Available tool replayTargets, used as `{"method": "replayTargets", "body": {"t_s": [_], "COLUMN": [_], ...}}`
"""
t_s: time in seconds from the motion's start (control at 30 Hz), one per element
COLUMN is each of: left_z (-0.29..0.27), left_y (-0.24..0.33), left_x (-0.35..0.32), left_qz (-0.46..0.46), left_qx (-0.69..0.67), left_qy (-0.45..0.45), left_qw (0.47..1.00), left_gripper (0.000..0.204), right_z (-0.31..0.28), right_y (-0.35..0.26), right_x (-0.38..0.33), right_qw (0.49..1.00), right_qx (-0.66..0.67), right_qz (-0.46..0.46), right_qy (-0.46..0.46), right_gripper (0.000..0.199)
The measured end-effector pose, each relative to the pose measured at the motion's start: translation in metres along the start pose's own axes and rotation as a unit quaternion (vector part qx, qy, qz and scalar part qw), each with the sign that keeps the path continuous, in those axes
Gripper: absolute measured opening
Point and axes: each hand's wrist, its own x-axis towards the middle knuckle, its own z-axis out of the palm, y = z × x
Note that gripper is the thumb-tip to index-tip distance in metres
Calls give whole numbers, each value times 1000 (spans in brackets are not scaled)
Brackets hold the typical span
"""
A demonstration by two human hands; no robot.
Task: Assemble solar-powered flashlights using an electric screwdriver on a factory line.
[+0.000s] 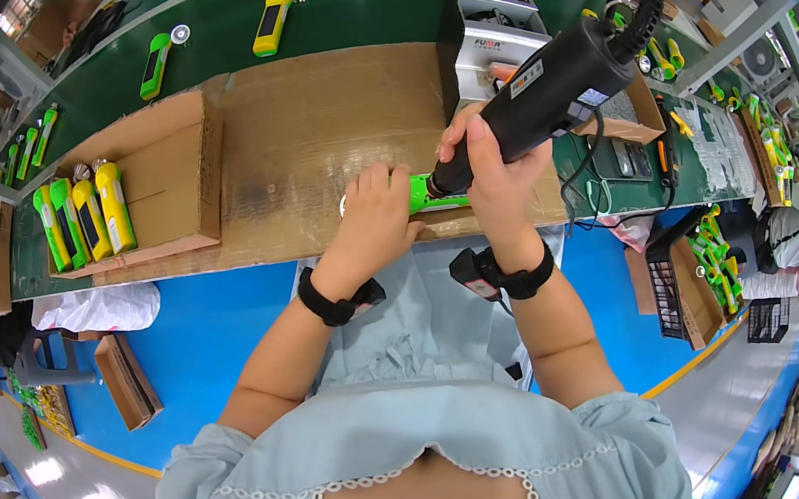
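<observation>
My two hands are near each other but not touching, each closed on a separate thing. The green casing (418, 193) lies at the near edge of the flat cardboard sheet (313, 102), between my hands; my left hand (377, 208) clamps its left part and covers much of it. My right hand (504, 170) grips the lower barrel of a black power screwdriver (546, 92), tilted, with its nose down at the casing's exposed right part (the exact contact of the tip is hidden from view). Beyond my right hand stands a grey machine (482, 40); well to the left, an open cardboard box (211, 169) holds yellow and green lights (112, 207).
</observation>
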Motion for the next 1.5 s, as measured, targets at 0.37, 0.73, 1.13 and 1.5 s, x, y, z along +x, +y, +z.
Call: {"method": "replayTargets", "body": {"t_s": [0.37, 0.73, 1.13, 1.5], "left_z": [3, 1, -7, -41], "left_y": [-10, -8, 3, 6], "left_x": [4, 4, 14, 204], "left_qz": [0, 2, 88, 32], "left_qx": [-63, -97, -230, 4], "left_qy": [-16, -2, 91, 154], "left_qw": [998, 995, 965, 988], "left_gripper": [55, 57, 14, 13], "right_z": [0, -1, -19, -67], "right_y": [0, -2, -35, -58], "right_x": [-5, -8, -3, 30], "right_qw": [1000, 1000, 989, 995], "right_qx": [6, 4, 146, -39], "right_qz": [0, 28, 10, -30], "right_qy": [13, 3, 11, 88], "right_gripper": [44, 45, 63, 57]}}
